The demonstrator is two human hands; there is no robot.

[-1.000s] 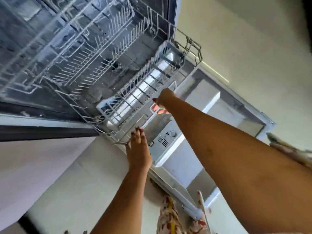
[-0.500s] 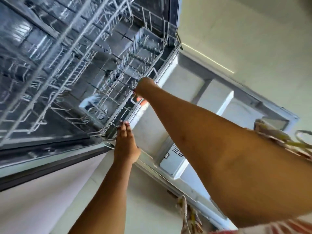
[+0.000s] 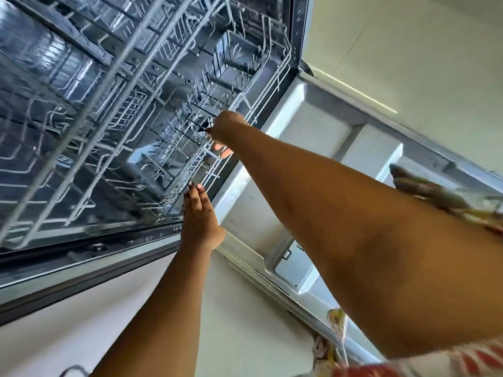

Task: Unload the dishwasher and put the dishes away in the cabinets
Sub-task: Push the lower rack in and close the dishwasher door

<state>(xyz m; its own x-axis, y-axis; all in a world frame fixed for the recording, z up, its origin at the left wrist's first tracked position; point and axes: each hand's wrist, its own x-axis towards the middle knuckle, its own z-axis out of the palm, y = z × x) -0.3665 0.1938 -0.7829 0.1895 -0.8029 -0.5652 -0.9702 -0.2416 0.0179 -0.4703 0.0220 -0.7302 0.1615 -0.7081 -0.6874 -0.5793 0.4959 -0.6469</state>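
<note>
Only 1 view was given, from a wide-angle camera worn on the person's head. It looked forward and down into the open dishwasher (image 3: pixel 89 254) and was rolled hard to one side. The tub therefore filled the upper left, while the lowered door (image 3: pixel 313 126) ran on a slant toward the lower right. The lens sat close: the right forearm loomed large and soft across the lower right. Both arms came in from the bottom edge, and the left hand (image 3: pixel 200 213) and right hand (image 3: pixel 227 125) met the rack (image 3: pixel 187 170) near mid-frame. The pale band at lower left was probably the floor (image 3: pixel 54 336).
</note>
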